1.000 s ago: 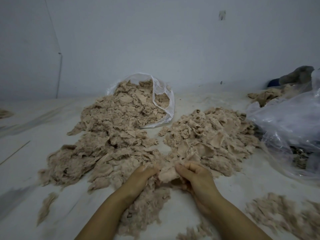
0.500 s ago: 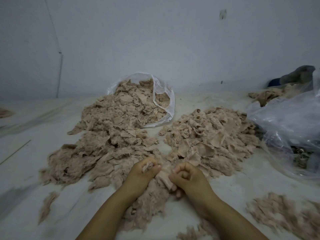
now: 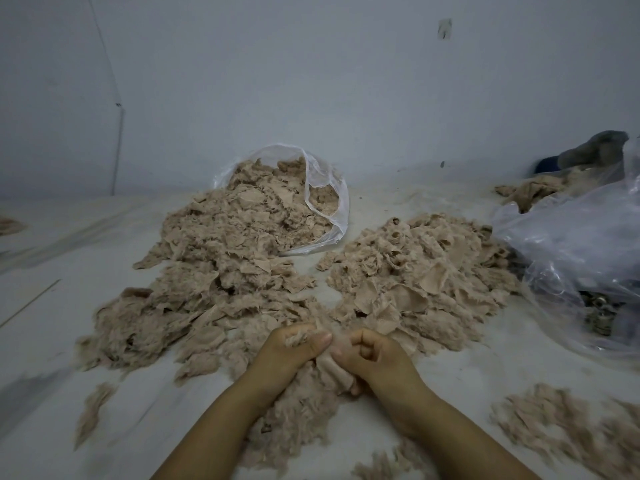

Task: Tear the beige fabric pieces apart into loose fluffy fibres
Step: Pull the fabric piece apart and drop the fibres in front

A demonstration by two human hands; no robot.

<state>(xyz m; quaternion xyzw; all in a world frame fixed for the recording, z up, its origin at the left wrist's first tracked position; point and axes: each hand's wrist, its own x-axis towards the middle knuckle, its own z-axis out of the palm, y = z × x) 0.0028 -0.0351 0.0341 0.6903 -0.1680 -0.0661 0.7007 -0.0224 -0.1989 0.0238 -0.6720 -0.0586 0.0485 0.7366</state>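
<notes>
Both hands meet close together: the left hand (image 3: 294, 348) clamps a tuft of fibres, and the right hand (image 3: 372, 355) is curled round a beige fabric piece (image 3: 334, 370) stretched between them. Below them lies a fluffy fibre mound (image 3: 298, 420); beyond them sit untorn scrap heaps (image 3: 415, 271). Tearing looks mid-pull; next, draw the hands apart.

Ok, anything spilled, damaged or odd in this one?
The clear bag at the back lies on its side, fabric pieces spilling from its mouth across the surface; that looks like the working pile. Otherwise nothing stands out: left hand and right hand grip one piece.
</notes>
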